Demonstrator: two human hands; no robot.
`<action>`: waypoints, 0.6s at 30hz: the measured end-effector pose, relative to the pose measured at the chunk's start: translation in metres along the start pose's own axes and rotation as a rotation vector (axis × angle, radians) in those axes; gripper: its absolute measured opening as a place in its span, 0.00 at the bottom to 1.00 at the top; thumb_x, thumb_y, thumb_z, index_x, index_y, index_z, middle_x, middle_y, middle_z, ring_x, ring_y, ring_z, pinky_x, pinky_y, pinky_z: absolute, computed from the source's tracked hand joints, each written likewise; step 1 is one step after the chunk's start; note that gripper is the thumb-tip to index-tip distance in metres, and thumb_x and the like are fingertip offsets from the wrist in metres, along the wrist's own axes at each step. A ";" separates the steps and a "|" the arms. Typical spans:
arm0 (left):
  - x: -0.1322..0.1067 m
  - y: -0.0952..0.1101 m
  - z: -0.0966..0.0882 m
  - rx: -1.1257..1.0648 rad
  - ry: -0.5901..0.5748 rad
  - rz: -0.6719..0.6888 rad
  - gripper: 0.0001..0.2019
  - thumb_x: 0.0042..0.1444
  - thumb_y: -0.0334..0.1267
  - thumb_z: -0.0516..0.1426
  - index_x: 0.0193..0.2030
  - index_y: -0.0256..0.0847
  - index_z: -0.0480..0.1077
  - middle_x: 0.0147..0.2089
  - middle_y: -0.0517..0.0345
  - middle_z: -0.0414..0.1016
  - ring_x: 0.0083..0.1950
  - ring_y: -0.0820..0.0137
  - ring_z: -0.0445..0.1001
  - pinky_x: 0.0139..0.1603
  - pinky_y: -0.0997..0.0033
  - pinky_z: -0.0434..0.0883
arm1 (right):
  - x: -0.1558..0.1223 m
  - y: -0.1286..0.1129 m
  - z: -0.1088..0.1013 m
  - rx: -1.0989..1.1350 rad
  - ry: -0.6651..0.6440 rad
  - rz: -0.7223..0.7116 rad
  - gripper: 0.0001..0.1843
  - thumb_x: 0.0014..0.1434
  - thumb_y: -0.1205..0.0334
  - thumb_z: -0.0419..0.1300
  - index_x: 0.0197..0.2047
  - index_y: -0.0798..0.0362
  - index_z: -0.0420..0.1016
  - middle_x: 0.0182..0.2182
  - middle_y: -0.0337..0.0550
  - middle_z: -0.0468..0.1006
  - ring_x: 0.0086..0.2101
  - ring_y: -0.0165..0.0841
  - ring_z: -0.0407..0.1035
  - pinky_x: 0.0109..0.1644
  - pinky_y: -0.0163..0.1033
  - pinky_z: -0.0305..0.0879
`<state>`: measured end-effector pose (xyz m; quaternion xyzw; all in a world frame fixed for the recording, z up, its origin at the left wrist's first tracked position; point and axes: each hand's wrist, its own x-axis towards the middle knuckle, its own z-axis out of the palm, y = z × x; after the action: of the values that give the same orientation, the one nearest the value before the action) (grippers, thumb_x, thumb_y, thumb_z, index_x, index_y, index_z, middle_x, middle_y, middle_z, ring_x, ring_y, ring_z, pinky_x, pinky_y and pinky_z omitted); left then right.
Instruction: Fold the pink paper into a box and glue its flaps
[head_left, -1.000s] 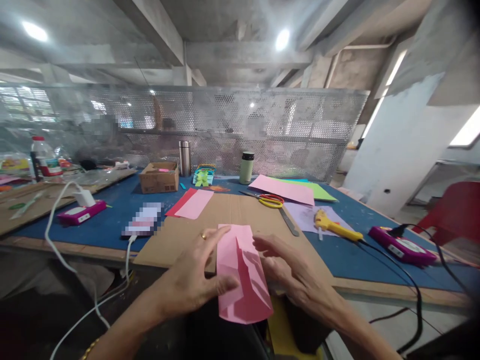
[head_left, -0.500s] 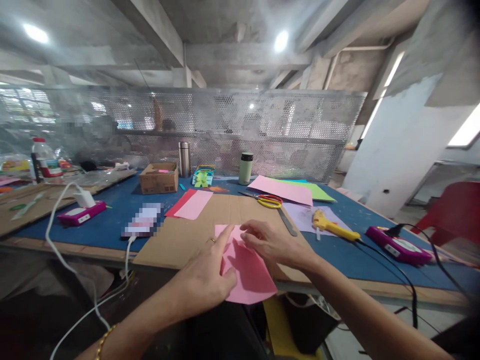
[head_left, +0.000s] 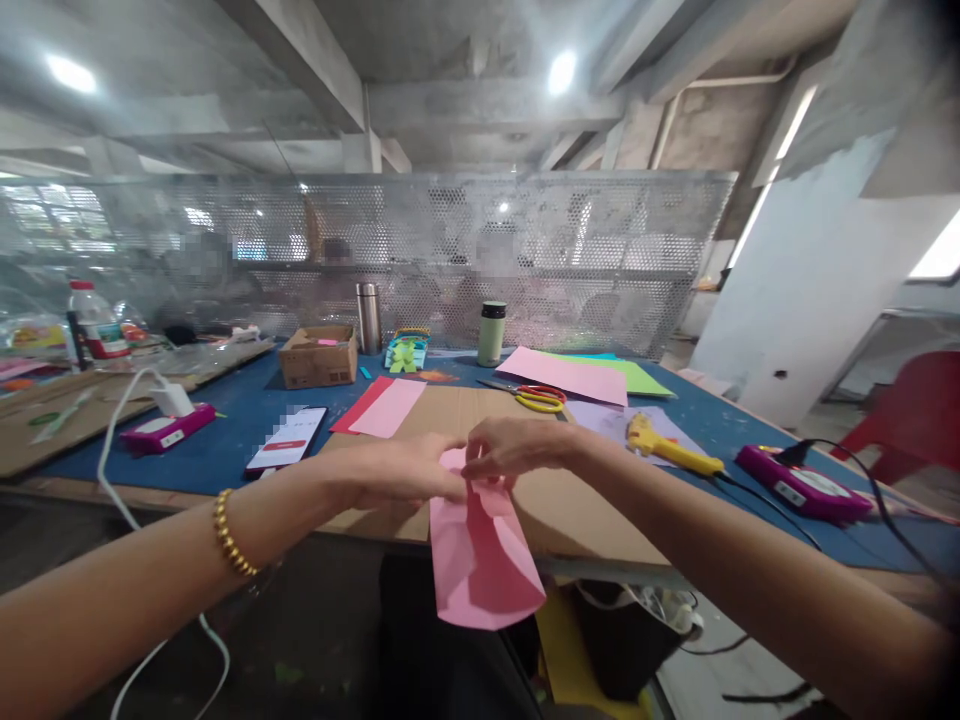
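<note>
A folded pink paper sheet (head_left: 480, 560) hangs in the air over the near edge of a brown cardboard mat (head_left: 480, 440). My left hand (head_left: 390, 472) comes in from the left and pinches the sheet's top edge. My right hand (head_left: 510, 447) comes in from the right and pinches the same top edge, fingertips almost meeting the left hand's. The sheet droops down past the table edge toward me. A gold bead bracelet (head_left: 229, 533) is on my left wrist.
On the blue table (head_left: 225, 440) lie a phone (head_left: 286, 439), pink and red sheets (head_left: 382, 407), red-and-yellow scissors (head_left: 536, 397), a yellow glue gun (head_left: 664, 447), magenta devices (head_left: 802, 483) (head_left: 161, 428) with cables, a cardboard box (head_left: 319, 355), two flasks (head_left: 493, 335) and pink and green sheets (head_left: 592, 378). A red chair (head_left: 915, 410) stands at right.
The pink sheet has been lifted off the cardboard mat; both hands rose and came together at its top edge, and it now hangs from my fingertips.
</note>
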<state>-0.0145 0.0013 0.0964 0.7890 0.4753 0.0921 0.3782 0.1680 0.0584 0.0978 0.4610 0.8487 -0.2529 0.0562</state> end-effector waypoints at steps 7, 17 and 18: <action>0.025 0.012 0.018 0.346 -0.002 -0.035 0.21 0.45 0.45 0.57 0.45 0.37 0.73 0.39 0.51 0.76 0.37 0.63 0.74 0.33 0.70 0.69 | -0.001 -0.007 -0.004 -0.029 -0.119 -0.042 0.17 0.46 0.58 0.66 0.38 0.59 0.78 0.33 0.44 0.79 0.32 0.34 0.74 0.30 0.33 0.68; 0.043 0.006 0.001 0.451 -0.097 -0.090 0.24 0.37 0.36 0.59 0.45 0.37 0.74 0.37 0.52 0.77 0.36 0.63 0.73 0.31 0.72 0.67 | 0.002 -0.019 -0.002 -0.011 -0.172 0.004 0.17 0.49 0.59 0.65 0.42 0.59 0.79 0.32 0.43 0.79 0.29 0.31 0.73 0.31 0.33 0.71; 0.044 0.004 -0.002 0.429 -0.095 -0.110 0.25 0.36 0.35 0.60 0.46 0.37 0.74 0.37 0.53 0.77 0.36 0.63 0.73 0.31 0.72 0.67 | 0.004 -0.018 -0.002 -0.022 -0.174 0.013 0.18 0.48 0.59 0.65 0.42 0.60 0.79 0.32 0.44 0.79 0.29 0.32 0.73 0.31 0.33 0.71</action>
<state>0.0106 0.0375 0.0915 0.8278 0.5080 -0.0692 0.2281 0.1512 0.0549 0.1050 0.4421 0.8404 -0.2821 0.1365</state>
